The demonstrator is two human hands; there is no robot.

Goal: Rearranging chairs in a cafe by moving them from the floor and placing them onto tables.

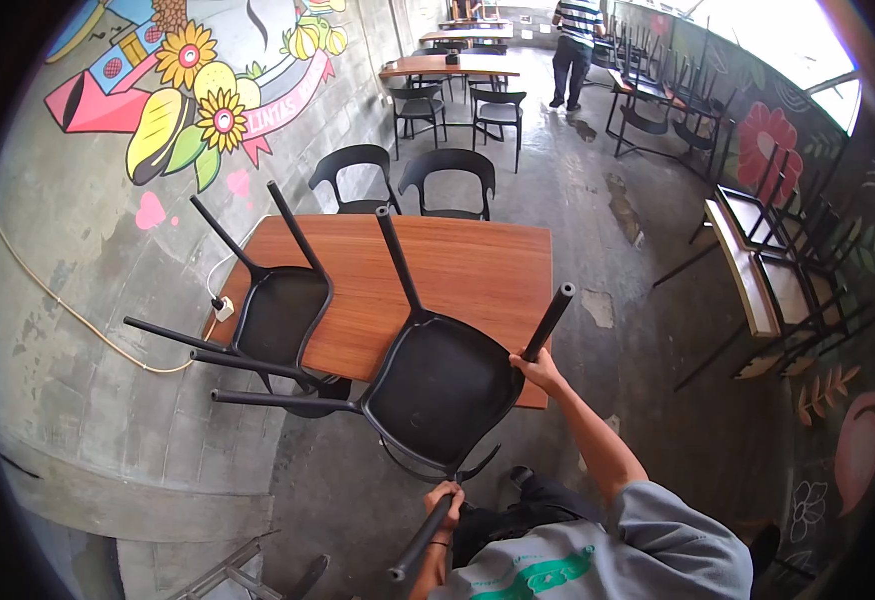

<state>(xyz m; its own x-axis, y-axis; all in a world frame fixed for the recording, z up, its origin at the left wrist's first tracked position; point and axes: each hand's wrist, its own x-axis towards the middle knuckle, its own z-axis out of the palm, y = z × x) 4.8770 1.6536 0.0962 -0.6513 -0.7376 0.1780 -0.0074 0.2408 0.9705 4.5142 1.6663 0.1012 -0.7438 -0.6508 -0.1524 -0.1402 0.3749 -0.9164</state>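
An upturned black plastic chair (441, 390) is in both my hands, its legs pointing up and outward and its backrest hanging below the seat. My left hand (446, 502) grips the leg nearest my body. My right hand (541, 371) is closed around the base of the right-hand leg. The chair's far part overlaps the edge of a wooden table (475, 262); whether it touches the top cannot be told. To its left, a second upturned black chair (280, 311) has its seat on the tabletop, legs raised.
Two black chairs (449, 172) stand beyond the table. Upturned chairs (790, 247) rest on tables along the right wall. A person (578, 45) stands in the back. A socket block (223, 308) with cables hangs at the left wall. Part of a metal ladder (235, 574) lies lower left.
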